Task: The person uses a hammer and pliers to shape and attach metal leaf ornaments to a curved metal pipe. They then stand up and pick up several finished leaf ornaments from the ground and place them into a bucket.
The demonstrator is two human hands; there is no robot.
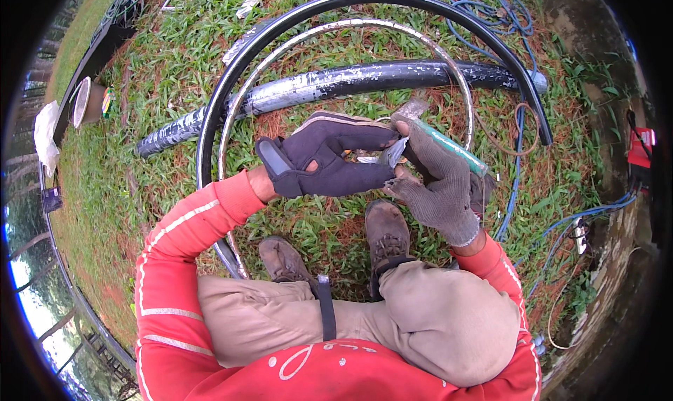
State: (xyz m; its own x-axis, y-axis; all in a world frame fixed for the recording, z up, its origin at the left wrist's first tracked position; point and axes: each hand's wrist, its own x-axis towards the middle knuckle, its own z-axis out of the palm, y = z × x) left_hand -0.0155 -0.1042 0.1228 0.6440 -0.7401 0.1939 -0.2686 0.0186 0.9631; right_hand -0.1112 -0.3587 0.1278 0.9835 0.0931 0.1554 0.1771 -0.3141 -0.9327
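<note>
My left hand, in a dark glove, pinches a small silvery metal piece at its fingertips. My right hand, in a grey knit glove, grips a green-handled tool whose metal end meets that piece. Both hands are held together above a black tyre and a silver wheel rim that stand on the grass in front of my legs.
A long dark pipe lies across the grass behind the rim. Blue cables run along the right. A tin can stands at the left edge. My brown shoes rest on the grass below the hands.
</note>
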